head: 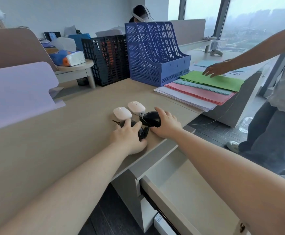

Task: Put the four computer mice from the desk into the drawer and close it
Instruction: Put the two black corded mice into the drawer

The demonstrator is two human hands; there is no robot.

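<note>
Nearest me, the drawer (187,189) stands pulled out below the bench (45,141) edge, and I see nothing lying on its pale floor. All four mice sit on the bench near that edge, in a tight cluster. My left hand (130,138) is curled over one black mouse (141,132), fingers wrapped across its top and thumb at its near end. My right hand (167,123) cups the other black mouse (152,118) from its right side, fingers over the back. The two black mice lie just beside each other, with a bit of dark cord showing between them. Just beyond them are two white mice (122,113) (136,107), side by side and untouched. Farther back stand a blue file rack (155,53) and a black file rack (107,58). To the right, coloured paper sheets (203,89) are fanned out, and another person's hand (216,69) hovers spread over the green sheet.
</note>
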